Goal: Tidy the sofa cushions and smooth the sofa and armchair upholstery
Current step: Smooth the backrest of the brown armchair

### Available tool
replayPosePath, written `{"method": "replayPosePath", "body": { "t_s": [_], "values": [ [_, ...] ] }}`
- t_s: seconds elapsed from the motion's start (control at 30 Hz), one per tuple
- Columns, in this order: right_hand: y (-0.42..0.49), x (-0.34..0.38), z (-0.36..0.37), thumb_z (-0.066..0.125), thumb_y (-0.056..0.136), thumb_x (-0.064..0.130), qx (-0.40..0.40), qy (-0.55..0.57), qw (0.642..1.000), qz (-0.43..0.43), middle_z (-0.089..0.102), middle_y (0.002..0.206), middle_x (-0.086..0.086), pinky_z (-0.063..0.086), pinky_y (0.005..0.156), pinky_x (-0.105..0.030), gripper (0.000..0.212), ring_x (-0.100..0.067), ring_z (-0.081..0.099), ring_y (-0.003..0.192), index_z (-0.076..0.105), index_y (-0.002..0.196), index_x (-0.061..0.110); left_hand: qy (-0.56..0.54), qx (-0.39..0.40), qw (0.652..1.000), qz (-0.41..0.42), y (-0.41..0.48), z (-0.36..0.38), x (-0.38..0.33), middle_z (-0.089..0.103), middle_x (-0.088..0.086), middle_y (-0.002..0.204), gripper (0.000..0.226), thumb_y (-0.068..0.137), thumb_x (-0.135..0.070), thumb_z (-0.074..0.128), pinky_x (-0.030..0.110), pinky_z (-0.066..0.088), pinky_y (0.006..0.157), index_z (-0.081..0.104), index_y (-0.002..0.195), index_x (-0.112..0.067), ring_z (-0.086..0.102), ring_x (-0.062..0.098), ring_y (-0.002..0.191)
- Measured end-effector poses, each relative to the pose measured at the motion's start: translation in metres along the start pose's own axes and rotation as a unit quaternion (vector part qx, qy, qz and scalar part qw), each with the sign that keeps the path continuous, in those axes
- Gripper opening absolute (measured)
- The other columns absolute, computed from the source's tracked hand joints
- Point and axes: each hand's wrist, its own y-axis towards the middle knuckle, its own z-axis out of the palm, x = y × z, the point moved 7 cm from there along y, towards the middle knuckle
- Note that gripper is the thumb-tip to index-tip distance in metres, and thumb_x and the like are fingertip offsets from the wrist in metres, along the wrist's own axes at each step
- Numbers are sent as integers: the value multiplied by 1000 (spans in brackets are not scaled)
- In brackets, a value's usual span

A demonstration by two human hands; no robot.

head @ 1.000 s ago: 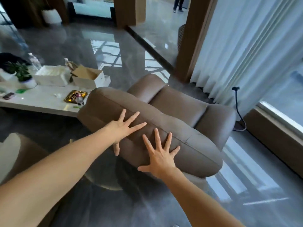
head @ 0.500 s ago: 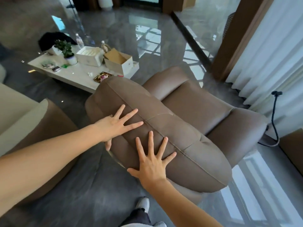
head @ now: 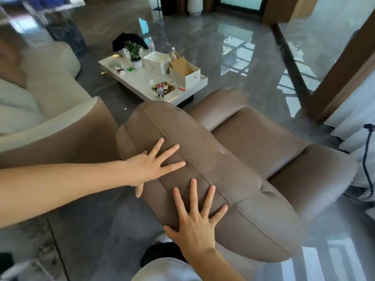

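A glossy grey stone floor (head: 233,49) runs through this lounge, with a low white bench (head: 142,82) crowded with boxes, a potted plant (head: 134,52) and a small gold tray (head: 163,88) just beyond the brown armchair (head: 253,142), and a cream sofa (head: 40,102) off to your left. You stand behind the armchair with both palms flat on its padded backrest (head: 213,169): your left hand (head: 148,167) lies with fingers spread wide across the upper bulge next to the centre seam, and your right hand (head: 194,222) is spread the same way lower down, nearer you, holding nothing. From here the likeliest trouble is pushing rather than stroking: lean your weight forward and the chair could slide on that slick floor toward the bench, whose near corner sits close to the chair's far arm, and jolt the open cardboard box (head: 185,75) or the bottles. Dragging your fingertips across the seam may also bunch the covering into new creases near the dimple at the right end. Keep the pressure light and sweep along the seam.
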Motion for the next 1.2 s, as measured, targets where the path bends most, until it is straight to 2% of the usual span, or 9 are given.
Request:
{"method": "replayPosePath", "body": {
  "t_s": [0.2,0.33,0.47,0.6,0.7,0.8,0.87,0.97,1.2],
  "values": [
    [-60,-79,-13,66,59,72,51,-30,995,-86,10,163,-9,7,90,-90,104,-55,-3,142,21,147,42,-16,28,998,-61,-9,-34,-90,-53,11,143,166,40,-49,94,57,48,96,-39,138,-38,-26,56,134],
    [-93,-132,-18,63,56,74,63,-44,990,-119,12,163,-8,13,90,-90,104,-54,3,142,22,146,42,-31,23,996,-81,-7,-45,-150,-55,14,139,166,41,-50,93,61,45,99,-44,134,-37,-25,60,133],
    [-120,-182,-30,47,71,75,60,-30,990,-124,-7,164,7,-4,100,-82,87,-44,-19,144,7,144,49,-72,11,993,-90,-5,-58,-209,-53,14,141,162,45,-57,90,61,46,97,-42,135,-38,-20,62,133],
    [-133,-241,-64,46,69,76,34,26,999,0,25,147,3,32,103,-64,80,-35,24,134,19,139,48,-228,-47,968,-91,5,-78,-247,-24,-5,158,127,56,-71,76,59,36,103,-13,144,-52,-4,49,140],
    [-134,-287,-77,59,69,74,24,42,996,69,28,129,1,45,92,-54,81,-31,34,115,19,136,51,-295,-130,943,-81,12,-96,-253,2,-11,158,107,64,-67,74,47,41,101,6,146,-50,18,35,132],
    [-131,-326,-88,72,71,58,31,50,995,77,28,122,-2,48,89,-54,79,-32,34,112,21,131,49,-237,-182,948,-107,21,-102,-242,5,-3,160,103,67,-70,69,50,29,108,11,148,-45,15,34,138],
    [-125,-356,-96,77,70,51,46,62,993,88,28,121,-4,46,93,-55,83,-33,32,112,20,130,49,-270,-163,938,-142,27,-94,-241,-6,-6,162,104,68,-77,59,54,13,115,-1,148,-49,-5,31,146],
    [-111,-402,-105,80,67,47,74,93,989,84,28,120,-2,42,96,-52,88,-31,30,111,20,131,51,-302,-174,920,-181,41,-96,-268,-10,-7,162,102,72,-81,49,50,2,117,-15,145,-51,-9,28,147],
    [-70,-501,-126,81,61,55,127,137,982,22,30,114,3,39,93,-42,88,-23,28,104,22,126,55,-331,-201,879,-277,90,-140,-321,10,-9,159,104,56,-92,44,49,19,110,7,145,-53,13,28,141]
  ]
}}
